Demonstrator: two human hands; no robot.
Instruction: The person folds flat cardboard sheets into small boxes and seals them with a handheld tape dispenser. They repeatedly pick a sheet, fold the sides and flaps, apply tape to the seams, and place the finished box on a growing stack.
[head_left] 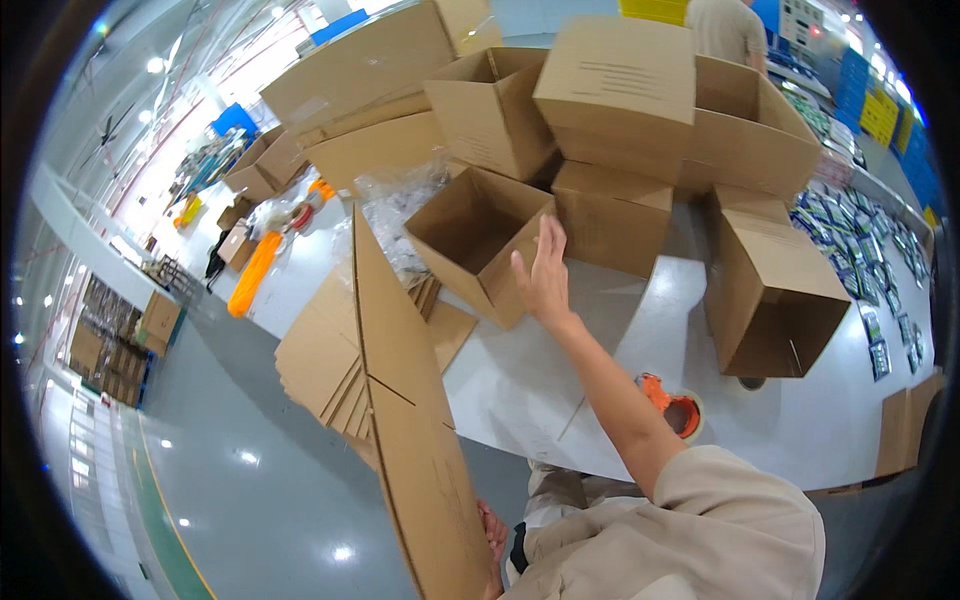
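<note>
My left hand (492,528), low beside my body, grips the edge of a flat cardboard box (405,410), which stands tilted on its long side; most of that hand is hidden behind it. Fingers stretched, my right hand (545,278) is raised over the table at the near right side of an open-topped carton (480,225). Whether it touches the carton I cannot tell. An orange tape dispenser (672,405) with a tape roll lies on the white table (520,385) next to my right forearm.
Flat cardboard sheets (325,365) lie at the table's left edge beside crumpled clear plastic (395,205). Several cartons (615,100) are piled at the back, and one carton (770,280) lies open toward me. Small packets (865,240) cover the right side. Another person (728,30) stands beyond.
</note>
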